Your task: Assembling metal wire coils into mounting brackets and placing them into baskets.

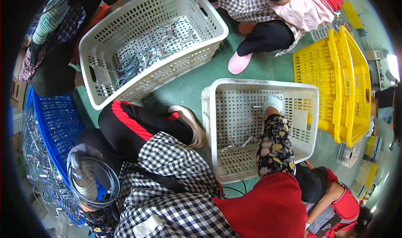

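Note:
My left hand (85,175), in a grey striped knit glove, is at the lower left beside the blue basket. Its fingers are closed on a coil of grey cables (114,183) that loops around the hand. My right hand (273,103), in a pale striped glove, reaches down into a white plastic basket (264,84). A short metal piece (257,107) lies just left of that hand; the fingertips are hidden. Two more small metal pieces, one a short tube (248,142), are on the basket's bottom nearer to me.
A larger white basket (167,72) at the upper left holds several cable coils. Beside my left arm, a blue basket (58,125) is heaped with cables. Stacked yellow baskets (331,79) stand at the right. Other people sit across from me, at upper left and at lower right.

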Tool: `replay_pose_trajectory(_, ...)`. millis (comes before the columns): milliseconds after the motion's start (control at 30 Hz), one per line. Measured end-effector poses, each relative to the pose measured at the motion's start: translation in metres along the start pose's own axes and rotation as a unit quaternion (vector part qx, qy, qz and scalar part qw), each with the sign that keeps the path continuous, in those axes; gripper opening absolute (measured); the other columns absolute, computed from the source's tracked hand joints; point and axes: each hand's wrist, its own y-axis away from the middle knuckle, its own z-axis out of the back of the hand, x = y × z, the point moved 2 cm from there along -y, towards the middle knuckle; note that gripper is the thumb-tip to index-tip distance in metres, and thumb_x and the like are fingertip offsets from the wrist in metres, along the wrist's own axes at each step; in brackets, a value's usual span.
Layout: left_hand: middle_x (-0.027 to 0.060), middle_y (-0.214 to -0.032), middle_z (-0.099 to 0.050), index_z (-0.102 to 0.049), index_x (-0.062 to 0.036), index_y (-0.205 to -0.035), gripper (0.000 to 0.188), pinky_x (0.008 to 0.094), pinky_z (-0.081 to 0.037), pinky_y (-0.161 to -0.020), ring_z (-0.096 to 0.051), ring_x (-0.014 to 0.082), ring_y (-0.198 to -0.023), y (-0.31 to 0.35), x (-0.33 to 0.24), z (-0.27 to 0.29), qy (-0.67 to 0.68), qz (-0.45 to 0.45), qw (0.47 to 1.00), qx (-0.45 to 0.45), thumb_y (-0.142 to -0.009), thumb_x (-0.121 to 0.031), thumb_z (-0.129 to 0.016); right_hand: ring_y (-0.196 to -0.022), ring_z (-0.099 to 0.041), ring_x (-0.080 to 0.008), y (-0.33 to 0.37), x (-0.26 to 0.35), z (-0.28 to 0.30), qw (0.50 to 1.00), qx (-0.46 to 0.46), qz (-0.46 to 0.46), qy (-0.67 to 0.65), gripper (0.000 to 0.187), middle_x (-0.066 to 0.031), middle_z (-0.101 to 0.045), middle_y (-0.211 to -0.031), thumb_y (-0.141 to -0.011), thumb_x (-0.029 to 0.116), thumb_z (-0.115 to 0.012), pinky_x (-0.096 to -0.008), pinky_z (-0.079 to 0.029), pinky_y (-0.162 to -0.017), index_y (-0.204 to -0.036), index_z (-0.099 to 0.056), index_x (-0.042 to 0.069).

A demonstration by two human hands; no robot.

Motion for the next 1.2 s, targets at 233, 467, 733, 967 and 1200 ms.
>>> replay_pose_trajectory(233, 0.0107, -0.092, -0.061, -0.057, -0.0033, -0.102, 0.045, 0.0335, -0.046, -0.074, -0.058, 0.0228, -0.083, 0.018, 0.000, 0.013, -0.004, 0.013, 0.999, -0.043, -0.084, -0.045, -0.056, -0.109, -0.054, -0.0324, -0.012, -0.014, -0.088, 0.982, 0.139, 0.128, -0.027, 0.037, -0.0183, -0.054, -0.121, -0.085, 0.021, -0.051, -0.0394, -0.047, -0.086, -0.120, -0.055, 0.008)
replay_pose_trajectory(467, 0.0123, -0.092, -0.061, -0.057, -0.0023, -0.099, 0.041, 0.0329, -0.046, -0.074, -0.058, 0.0240, -0.084, -0.003, 0.003, 0.006, 0.032, -0.006, 0.999, 0.014, -0.087, -0.041, -0.054, -0.068, -0.057, -0.0135, 0.107, -0.109, -0.025, 0.847, -0.146, 0.109, -0.499, 0.024, -0.0113, -0.067, -0.081, -0.083, 0.016, -0.061, -0.0291, -0.045, -0.062, -0.101, -0.064, 0.001)
replay_pose_trajectory(733, 0.0237, -0.111, -0.057, -0.062, 0.0063, -0.096, 0.038, 0.0352, -0.044, -0.085, -0.056, 0.0275, -0.101, -0.013, -0.045, -0.041, -0.063, -0.242, 0.893, 0.374, -0.088, -0.030, -0.052, -0.093, -0.055, -0.0273, 0.300, 0.012, 0.182, 0.706, -0.536, 0.385, -0.255, 0.031, -0.0037, -0.064, -0.098, -0.063, 0.015, -0.067, -0.0405, -0.041, -0.084, -0.094, -0.065, 0.014)
replay_pose_trajectory(967, 0.0098, -0.099, -0.062, -0.062, 0.0011, -0.101, 0.036, 0.0293, -0.039, -0.089, -0.055, 0.0188, -0.094, 0.014, 0.000, -0.028, 0.112, -0.064, 0.926, 0.356, -0.095, -0.029, -0.045, -0.096, -0.053, -0.0248, 0.382, 0.166, 0.263, 0.453, -0.697, 0.511, -0.220, 0.030, -0.0018, -0.061, -0.104, -0.063, 0.015, -0.065, -0.0409, -0.040, -0.085, -0.093, -0.063, 0.018)
replay_pose_trajectory(1200, 0.0197, -0.108, -0.058, -0.064, 0.0028, -0.092, 0.037, 0.0353, -0.047, -0.083, -0.058, 0.0261, -0.097, 0.014, -0.012, 0.009, 0.404, -0.173, 0.885, 0.157, -0.084, -0.034, -0.061, -0.087, -0.055, -0.0283, 0.432, 0.241, 0.286, 0.315, -0.594, 0.670, -0.314, 0.030, -0.0053, -0.060, -0.099, -0.060, 0.014, -0.067, -0.0395, -0.046, -0.074, -0.090, -0.064, 0.013)
